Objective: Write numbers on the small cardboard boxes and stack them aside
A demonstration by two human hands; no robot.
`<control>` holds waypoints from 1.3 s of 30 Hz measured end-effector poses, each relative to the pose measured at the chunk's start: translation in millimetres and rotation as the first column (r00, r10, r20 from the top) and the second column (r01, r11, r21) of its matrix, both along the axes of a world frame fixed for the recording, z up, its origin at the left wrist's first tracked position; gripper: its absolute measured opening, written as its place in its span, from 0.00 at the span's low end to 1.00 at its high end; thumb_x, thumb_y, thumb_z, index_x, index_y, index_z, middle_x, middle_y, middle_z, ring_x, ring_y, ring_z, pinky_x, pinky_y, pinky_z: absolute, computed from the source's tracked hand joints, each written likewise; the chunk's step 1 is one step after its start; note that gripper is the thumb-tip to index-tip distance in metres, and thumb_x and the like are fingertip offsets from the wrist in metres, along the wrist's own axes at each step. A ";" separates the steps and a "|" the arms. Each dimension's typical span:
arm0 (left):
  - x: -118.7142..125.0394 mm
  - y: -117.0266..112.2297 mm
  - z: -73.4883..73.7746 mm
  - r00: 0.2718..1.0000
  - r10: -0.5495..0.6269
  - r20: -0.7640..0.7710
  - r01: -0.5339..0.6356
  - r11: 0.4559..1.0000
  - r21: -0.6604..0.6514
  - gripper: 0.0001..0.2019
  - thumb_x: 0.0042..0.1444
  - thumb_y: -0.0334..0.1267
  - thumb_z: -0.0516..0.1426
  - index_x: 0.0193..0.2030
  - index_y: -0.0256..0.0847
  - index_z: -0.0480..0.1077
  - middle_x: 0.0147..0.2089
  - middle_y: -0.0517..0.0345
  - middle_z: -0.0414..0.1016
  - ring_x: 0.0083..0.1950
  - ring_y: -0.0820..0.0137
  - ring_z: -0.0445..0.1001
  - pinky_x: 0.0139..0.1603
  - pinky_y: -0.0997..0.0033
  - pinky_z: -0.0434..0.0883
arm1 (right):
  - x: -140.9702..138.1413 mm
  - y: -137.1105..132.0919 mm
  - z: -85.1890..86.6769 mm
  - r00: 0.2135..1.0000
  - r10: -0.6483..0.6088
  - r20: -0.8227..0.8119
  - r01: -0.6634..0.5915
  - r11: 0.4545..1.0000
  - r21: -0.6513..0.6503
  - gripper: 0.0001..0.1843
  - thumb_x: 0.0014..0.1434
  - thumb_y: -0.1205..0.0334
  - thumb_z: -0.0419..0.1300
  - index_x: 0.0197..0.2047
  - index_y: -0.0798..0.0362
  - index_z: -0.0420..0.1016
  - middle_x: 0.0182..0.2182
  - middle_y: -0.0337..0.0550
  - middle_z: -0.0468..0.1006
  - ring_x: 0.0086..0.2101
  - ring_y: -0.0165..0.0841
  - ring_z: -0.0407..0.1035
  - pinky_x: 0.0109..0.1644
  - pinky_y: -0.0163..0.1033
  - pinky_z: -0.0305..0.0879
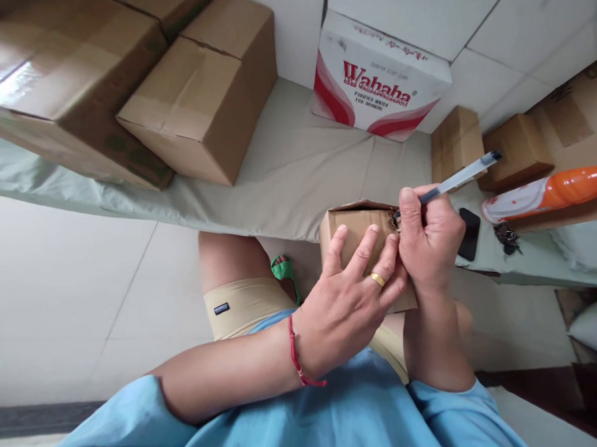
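Observation:
A small brown cardboard box (357,220) rests at my lap by the edge of the cloth-covered surface, its far edge slightly gaping. My left hand (347,306) lies across its face with fingers spread, pressing on it. In my right hand (430,237) is a pen (461,176), gripped in a closed fist with its dark-capped end pointing up and right. The pen's lower end meets the box near its upper right corner, where a dark, ragged mark shows. Part of the box is hidden beneath my hands.
Large cardboard boxes (180,97) stand at the left on the cloth (302,157). A white and red Wahaha carton (376,84) is against the wall. To the right are small boxes (458,138), an orange bottle (575,184), a black phone (469,234) and keys (507,236).

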State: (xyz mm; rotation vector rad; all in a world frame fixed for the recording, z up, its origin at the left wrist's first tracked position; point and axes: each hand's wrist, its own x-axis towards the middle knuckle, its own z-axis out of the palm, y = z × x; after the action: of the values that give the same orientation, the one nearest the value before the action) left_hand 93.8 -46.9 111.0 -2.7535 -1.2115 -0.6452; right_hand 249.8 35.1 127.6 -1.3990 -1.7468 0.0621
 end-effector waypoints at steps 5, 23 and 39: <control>0.1 -0.3 0.1 1.000 0.002 -0.001 -0.002 1.000 0.002 0.25 0.71 0.39 0.55 0.72 0.39 0.71 0.80 0.42 0.65 0.79 0.40 0.64 0.75 0.22 0.64 | 0.2 0.1 0.0 0.999 -0.033 -0.033 0.035 0.998 0.044 0.22 0.78 0.42 0.55 0.37 0.49 0.72 0.24 0.34 0.69 0.24 0.28 0.61 0.33 0.37 0.61; -0.4 -0.9 0.6 1.000 -0.008 -0.006 0.008 1.000 -0.021 0.25 0.71 0.39 0.55 0.73 0.39 0.70 0.81 0.42 0.63 0.80 0.40 0.63 0.76 0.22 0.63 | -2.5 -3.3 1.9 0.997 -0.040 -0.068 0.041 0.999 0.012 0.24 0.77 0.41 0.56 0.35 0.50 0.72 0.24 0.35 0.71 0.25 0.28 0.64 0.33 0.35 0.62; -0.7 -0.6 0.1 1.000 -0.012 0.002 0.012 1.000 -0.020 0.25 0.70 0.39 0.57 0.72 0.39 0.71 0.81 0.41 0.63 0.80 0.40 0.62 0.77 0.22 0.61 | -2.7 -5.1 2.1 0.998 -0.031 -0.049 0.031 1.000 -0.001 0.24 0.76 0.42 0.56 0.34 0.49 0.73 0.24 0.36 0.71 0.25 0.29 0.64 0.32 0.36 0.62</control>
State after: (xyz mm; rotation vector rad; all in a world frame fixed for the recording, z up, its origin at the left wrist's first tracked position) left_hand 93.1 -47.6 111.1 -2.7790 -1.2103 -0.6410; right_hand 247.1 29.9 129.7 -1.4131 -1.6852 0.0793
